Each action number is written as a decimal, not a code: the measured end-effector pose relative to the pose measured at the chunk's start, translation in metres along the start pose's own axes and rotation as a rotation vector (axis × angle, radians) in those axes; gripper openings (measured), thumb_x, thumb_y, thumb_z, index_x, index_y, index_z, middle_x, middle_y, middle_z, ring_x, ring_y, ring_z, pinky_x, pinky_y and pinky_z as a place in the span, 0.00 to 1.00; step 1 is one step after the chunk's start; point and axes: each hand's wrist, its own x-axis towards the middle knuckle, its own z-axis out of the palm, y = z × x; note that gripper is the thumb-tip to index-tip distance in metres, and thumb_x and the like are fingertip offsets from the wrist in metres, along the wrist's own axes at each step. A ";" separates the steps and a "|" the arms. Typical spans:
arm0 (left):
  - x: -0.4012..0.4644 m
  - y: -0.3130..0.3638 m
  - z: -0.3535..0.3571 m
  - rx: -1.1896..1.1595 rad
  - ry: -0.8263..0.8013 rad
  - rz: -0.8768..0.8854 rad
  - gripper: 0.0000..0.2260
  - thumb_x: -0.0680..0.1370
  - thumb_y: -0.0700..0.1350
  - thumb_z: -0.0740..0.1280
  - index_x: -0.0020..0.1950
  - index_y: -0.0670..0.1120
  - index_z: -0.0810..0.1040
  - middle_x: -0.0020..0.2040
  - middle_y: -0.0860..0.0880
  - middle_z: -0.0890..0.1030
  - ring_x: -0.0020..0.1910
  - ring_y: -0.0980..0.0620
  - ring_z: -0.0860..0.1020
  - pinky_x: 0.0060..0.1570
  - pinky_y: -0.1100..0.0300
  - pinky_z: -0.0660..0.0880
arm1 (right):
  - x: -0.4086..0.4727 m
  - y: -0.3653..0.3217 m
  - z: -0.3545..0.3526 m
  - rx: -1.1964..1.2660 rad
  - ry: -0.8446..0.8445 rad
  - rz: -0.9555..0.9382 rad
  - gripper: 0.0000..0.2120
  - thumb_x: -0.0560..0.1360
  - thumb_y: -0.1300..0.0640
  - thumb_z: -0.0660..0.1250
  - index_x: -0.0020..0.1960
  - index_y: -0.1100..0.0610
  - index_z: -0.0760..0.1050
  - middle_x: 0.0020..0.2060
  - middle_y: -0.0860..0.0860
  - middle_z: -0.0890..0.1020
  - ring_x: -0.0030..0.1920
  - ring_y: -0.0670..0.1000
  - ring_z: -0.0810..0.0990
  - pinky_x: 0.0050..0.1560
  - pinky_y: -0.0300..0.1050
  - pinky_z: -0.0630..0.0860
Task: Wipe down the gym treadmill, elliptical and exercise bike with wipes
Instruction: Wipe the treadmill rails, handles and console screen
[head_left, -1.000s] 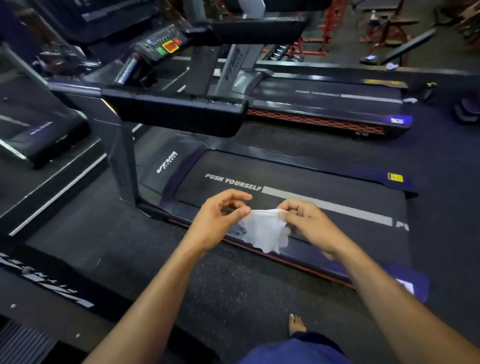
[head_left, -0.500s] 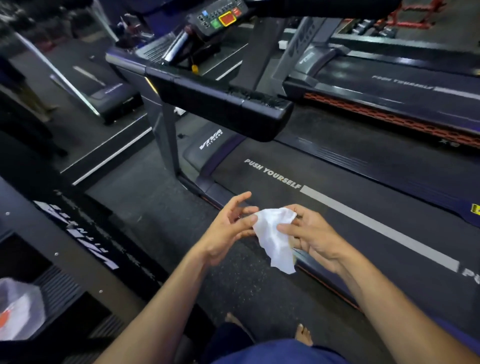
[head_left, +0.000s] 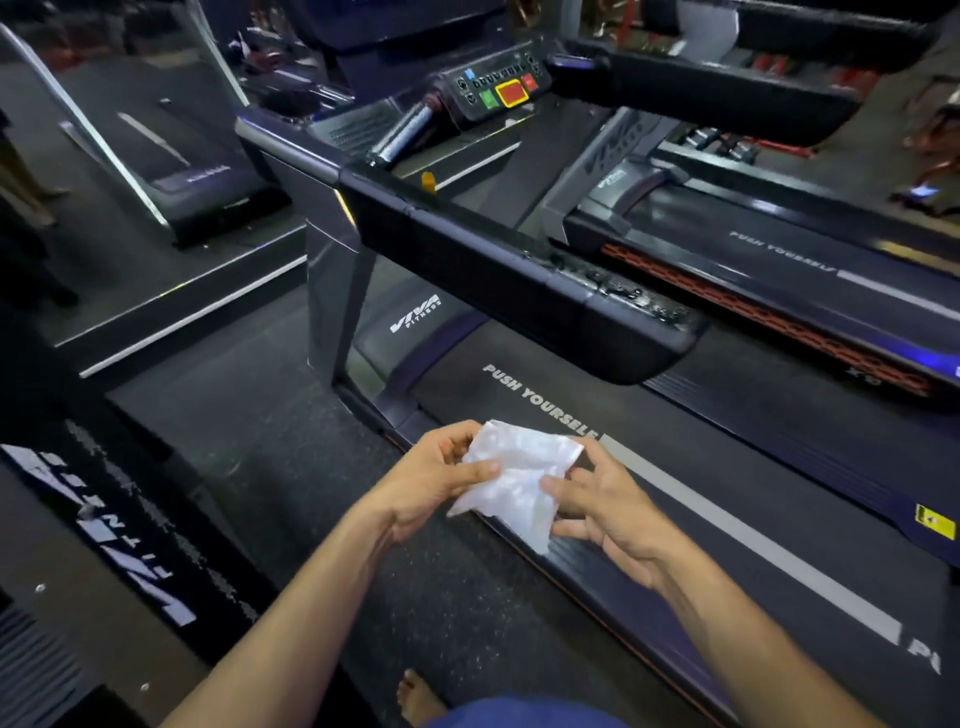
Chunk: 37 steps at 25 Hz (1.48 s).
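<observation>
A white wipe (head_left: 514, 475) is spread between both hands above the near side rail of a black treadmill (head_left: 691, 499) whose belt reads PUSH YOURSELF. My left hand (head_left: 434, 478) pinches the wipe's left edge with thumb and fingers. My right hand (head_left: 605, 506) holds its right edge, fingers curled behind it. The treadmill's padded handrail (head_left: 519, 283) runs above and beyond the hands. Its console (head_left: 493, 88), with red and green buttons, sits at the top centre.
A second treadmill (head_left: 810, 265) stands parallel on the far right. Another machine's base with white lettering (head_left: 119, 525) lies at the left. A raised platform edge (head_left: 192, 312) crosses the left. Speckled rubber floor (head_left: 322, 467) lies under me; my bare foot (head_left: 418, 696) shows below.
The wipe has been opened out from a hanging bunch into a flatter sheet between both hands. The view has shifted closer to the handrail and console.
</observation>
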 end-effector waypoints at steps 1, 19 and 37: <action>0.003 0.006 -0.014 0.024 0.003 0.013 0.07 0.78 0.36 0.72 0.55 0.41 0.79 0.50 0.43 0.82 0.46 0.47 0.81 0.41 0.58 0.77 | 0.010 -0.005 0.012 -0.008 -0.031 0.013 0.26 0.75 0.67 0.73 0.68 0.53 0.69 0.58 0.60 0.83 0.58 0.63 0.83 0.58 0.64 0.79; 0.076 0.142 -0.184 0.477 0.067 0.537 0.17 0.74 0.25 0.62 0.41 0.43 0.85 0.54 0.48 0.83 0.55 0.47 0.81 0.51 0.60 0.75 | 0.165 -0.111 0.126 -0.516 0.296 -0.880 0.27 0.67 0.80 0.54 0.42 0.55 0.85 0.49 0.46 0.85 0.53 0.48 0.83 0.50 0.35 0.74; 0.213 0.266 -0.348 0.583 -0.485 0.494 0.20 0.78 0.25 0.64 0.64 0.43 0.79 0.58 0.48 0.83 0.58 0.50 0.83 0.57 0.43 0.81 | 0.268 -0.185 0.252 -0.131 0.734 -0.430 0.06 0.74 0.69 0.73 0.43 0.59 0.79 0.37 0.55 0.85 0.31 0.57 0.84 0.32 0.49 0.80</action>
